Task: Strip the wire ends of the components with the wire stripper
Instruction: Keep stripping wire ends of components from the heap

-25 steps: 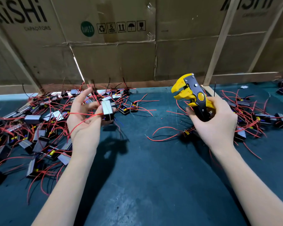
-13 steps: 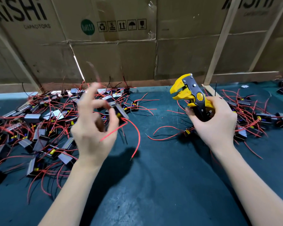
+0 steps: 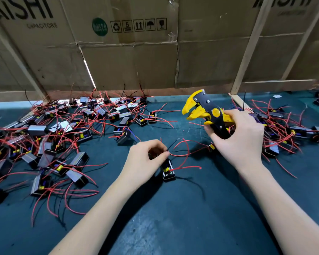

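Wire stripper [image 3: 206, 112]: yellow-and-black plastic body with hooked beak-like jaws parted, gripped by its handles in the right hand [image 3: 238, 137] above the dark green matte table [image 3: 173, 218]. Component [image 3: 167, 170]: small black boxy housing, thin red wire [image 3: 180, 154] apparently pinched by the curled left hand [image 3: 145, 159]. Similar components are heaped at left [image 3: 50, 140] and right [image 3: 287, 129].

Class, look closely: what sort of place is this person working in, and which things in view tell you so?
Probably a small electronics assembly workshop. Piles of wired components cover a dark green bench mat, the right hand holds a wire stripper, and capacitor cartons wall the bench.
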